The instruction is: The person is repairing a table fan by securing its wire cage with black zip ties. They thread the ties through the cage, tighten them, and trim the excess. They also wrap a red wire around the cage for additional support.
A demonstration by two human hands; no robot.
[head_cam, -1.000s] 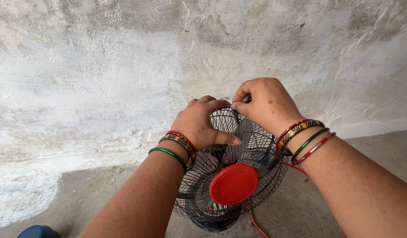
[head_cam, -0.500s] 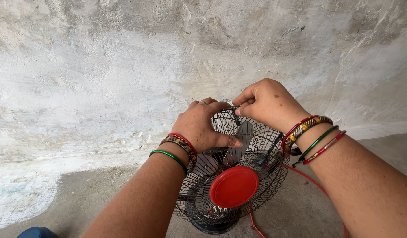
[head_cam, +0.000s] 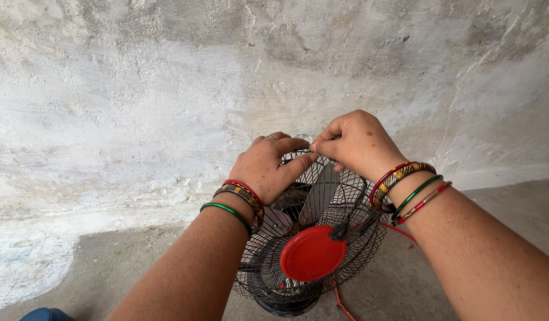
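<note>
fan (head_cam: pixel 313 238) stood low in the middle on the grey floor (head_cam: pixel 108 261), red cap at 6 o'clock | left hand (head_cam: pixel 268 166) held the black wire cage at 11 o'clock | right hand (head_cam: pixel 357 142) pinched its rim at 12 o'clock | rough white wall (head_cam: pixel 138 107) behind

Hands close up at the top of the fan guard

The left hand (head_cam: pixel 268 168) has slid up the wire fan guard (head_cam: pixel 322 238), its thumb now meeting the pinched fingers of the right hand (head_cam: pixel 356 144) at the rim; before, they sat apart.
</note>
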